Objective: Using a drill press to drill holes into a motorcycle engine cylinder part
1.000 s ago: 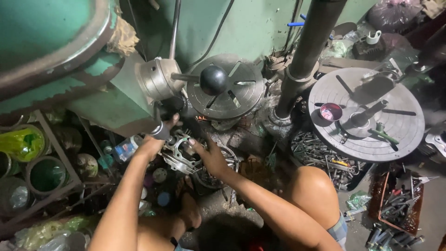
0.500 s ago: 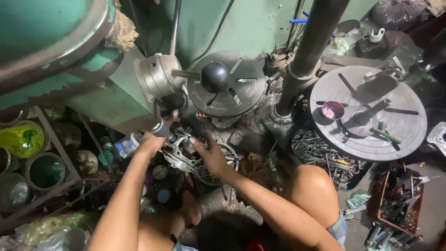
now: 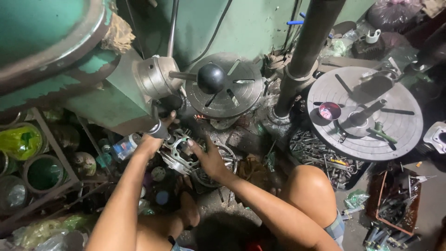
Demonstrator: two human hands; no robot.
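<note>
Metal casting, a pale ribbed engine-like part, sits left of centre in the frame under the green drill press, among loose scrap on the floor. The left hand is closed around a dark cylindrical tool whose tip points at the casting. The right hand lies spread, fingers apart, pressing on the casting and the ring-shaped part beside it.

The main risk, as I judge it, is the tool slipping off the ribbed surface toward the right hand's fingers, since they rest just beside the contact point. The casting is steadied by hand pressure alone, so a push could rock or spin it. The black ball lever juts out close above the arms and could be knocked.
</note>
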